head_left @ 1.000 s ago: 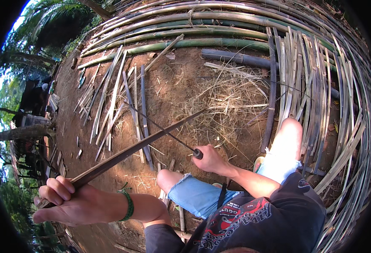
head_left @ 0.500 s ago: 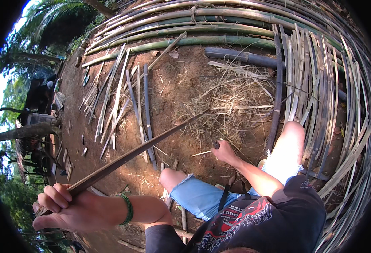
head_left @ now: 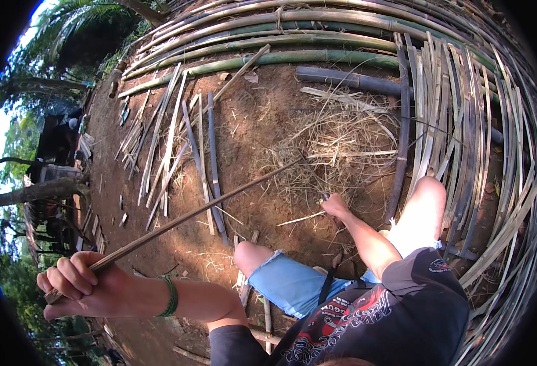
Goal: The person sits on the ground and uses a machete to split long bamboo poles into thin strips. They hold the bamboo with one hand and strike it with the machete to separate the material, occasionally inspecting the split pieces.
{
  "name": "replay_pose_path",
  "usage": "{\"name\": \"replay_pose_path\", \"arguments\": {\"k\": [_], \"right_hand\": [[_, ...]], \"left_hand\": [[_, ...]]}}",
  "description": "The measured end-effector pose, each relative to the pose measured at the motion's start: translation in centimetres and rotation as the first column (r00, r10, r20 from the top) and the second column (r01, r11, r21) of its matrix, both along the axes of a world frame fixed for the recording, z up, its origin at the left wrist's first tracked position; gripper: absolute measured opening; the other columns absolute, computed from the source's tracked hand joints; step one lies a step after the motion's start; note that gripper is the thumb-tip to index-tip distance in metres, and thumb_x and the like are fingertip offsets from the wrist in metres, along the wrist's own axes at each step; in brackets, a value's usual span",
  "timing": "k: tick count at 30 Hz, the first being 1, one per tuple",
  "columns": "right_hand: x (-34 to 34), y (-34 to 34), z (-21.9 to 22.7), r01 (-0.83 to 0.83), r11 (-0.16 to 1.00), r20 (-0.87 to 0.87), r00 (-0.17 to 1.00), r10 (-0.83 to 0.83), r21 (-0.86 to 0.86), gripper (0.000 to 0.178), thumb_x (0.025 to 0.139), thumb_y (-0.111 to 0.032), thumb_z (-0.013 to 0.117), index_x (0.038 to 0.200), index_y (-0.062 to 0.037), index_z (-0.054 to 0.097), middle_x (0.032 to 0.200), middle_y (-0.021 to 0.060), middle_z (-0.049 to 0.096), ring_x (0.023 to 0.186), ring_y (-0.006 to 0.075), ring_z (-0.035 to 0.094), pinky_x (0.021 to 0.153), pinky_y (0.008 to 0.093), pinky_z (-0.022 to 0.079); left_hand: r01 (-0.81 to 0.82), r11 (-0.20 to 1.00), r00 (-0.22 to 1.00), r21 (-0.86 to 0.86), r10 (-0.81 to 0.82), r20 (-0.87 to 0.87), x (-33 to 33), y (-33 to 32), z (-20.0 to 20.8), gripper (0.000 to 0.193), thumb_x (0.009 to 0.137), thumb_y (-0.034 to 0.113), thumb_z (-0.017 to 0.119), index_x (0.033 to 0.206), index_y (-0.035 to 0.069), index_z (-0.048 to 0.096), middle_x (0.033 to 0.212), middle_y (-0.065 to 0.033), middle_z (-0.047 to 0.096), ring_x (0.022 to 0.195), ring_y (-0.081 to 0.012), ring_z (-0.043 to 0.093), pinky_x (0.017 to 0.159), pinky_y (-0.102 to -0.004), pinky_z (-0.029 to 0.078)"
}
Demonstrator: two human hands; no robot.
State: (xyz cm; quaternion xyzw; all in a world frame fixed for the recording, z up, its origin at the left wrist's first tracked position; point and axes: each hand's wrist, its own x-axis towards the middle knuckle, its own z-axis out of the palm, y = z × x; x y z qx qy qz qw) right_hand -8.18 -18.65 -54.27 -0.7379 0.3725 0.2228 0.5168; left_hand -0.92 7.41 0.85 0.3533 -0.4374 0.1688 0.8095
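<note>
My left hand [head_left: 76,282], at the lower left, is wrapped round one end of a long bamboo strip [head_left: 210,204]. The strip slants up to the right, its far tip over a heap of shavings [head_left: 342,137]. My right hand [head_left: 337,207] is closed in front of my knees, below that heap. It grips what looks like a knife [head_left: 325,197], slim and dark; its blade is hard to make out against the shavings and seems to point toward the strip's far tip. A thin pale sliver [head_left: 299,218] lies on the soil left of my right hand.
Bamboo poles [head_left: 250,63] lie across the far side. Many split slats [head_left: 464,122] are stacked at the right, beside a dark pole [head_left: 401,140]. Loose strips [head_left: 171,140] lie at the left on brown soil [head_left: 244,128]. My bent knees [head_left: 253,259] frame the near middle.
My left hand has shifted a little left and up, and the strip has turned to show a narrower side. My right hand has moved right and slightly away from me.
</note>
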Motion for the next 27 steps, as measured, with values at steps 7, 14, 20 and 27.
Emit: {"name": "replay_pose_path", "arguments": {"k": [7,14,20,27], "right_hand": [[-3.1,3.7,20.6,-0.275,0.961,0.641,0.74,0.205,0.009,0.021,0.077,-0.017,0.063,0.07,0.0011,0.056,0.06,0.023,0.056,0.059,0.0409,0.06,0.056,0.0466,0.045],[-3.1,2.4,12.7,-0.193,0.981,0.553,0.817,0.163,-0.004,0.019,0.076,-0.017,0.063,0.072,0.0017,0.059,0.057,0.0209,0.055,0.055,0.0387,0.06,0.055,0.047,0.044],[-3.9,4.3,19.2,-0.21,0.975,0.651,0.731,0.204,-0.069,0.019,0.077,-0.017,0.063,0.074,0.0018,0.06,0.062,0.0246,0.058,0.063,0.0442,0.061,0.058,0.0481,0.046],[-2.3,1.4,10.3,-0.106,0.991,0.467,0.874,0.133,-0.082,0.021,0.076,-0.017,0.064,0.072,0.0033,0.059,0.06,0.0236,0.057,0.058,0.0403,0.06,0.057,0.0469,0.045]], "left_hand": [[0.409,0.912,0.896,0.008,-0.403,0.186,0.4,-0.4,0.1,0.03,0.096,0.028,0.06,0.079,0.008,0.044,0.047,0.0044,0.049,0.033,-0.0015,0.041,0.03,-0.0154,0.039],[0.497,0.867,0.847,0.049,-0.496,0.19,0.5,-1.8,0.7,0.03,0.092,0.015,0.064,0.074,0.01,0.041,0.046,0.0032,0.051,0.034,-0.0015,0.043,0.03,-0.0154,0.042],[0.431,0.902,0.882,0.027,-0.427,0.2,0.6,-0.8,0.3,0.029,0.09,0.015,0.066,0.077,0.009,0.041,0.046,0.0034,0.052,0.034,-0.0016,0.044,0.031,-0.0154,0.044],[0.407,0.913,0.901,-0.022,-0.397,0.173,0.5,-1.9,0.1,0.029,0.088,0.015,0.069,0.073,0.006,0.046,0.046,0.002,0.051,0.035,-0.0028,0.046,0.034,-0.0149,0.047]]}}
